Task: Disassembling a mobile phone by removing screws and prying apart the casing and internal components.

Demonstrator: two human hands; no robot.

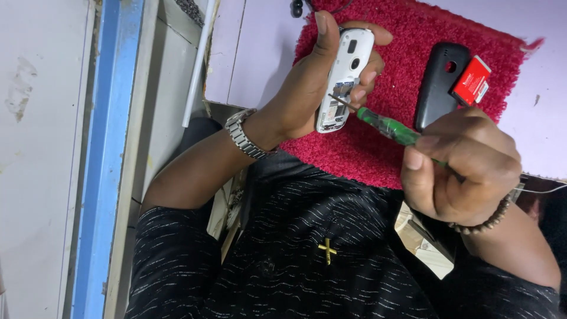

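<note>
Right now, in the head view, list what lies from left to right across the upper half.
Blue frame strip → white tube → metal wristwatch → white phone → green screwdriver → black back cover → red battery.

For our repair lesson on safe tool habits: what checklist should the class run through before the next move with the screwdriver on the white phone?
1. Left hand grips the white phone, open back facing up: ok.
2. Right hand closed round the green screwdriver: ok.
3. Screwdriver tip touches the phone's open back: ok.
4. Tip seated in a screw head: cannot tell, too small.
5. Black back cover and red battery set aside on the red mat: ok.
</note>
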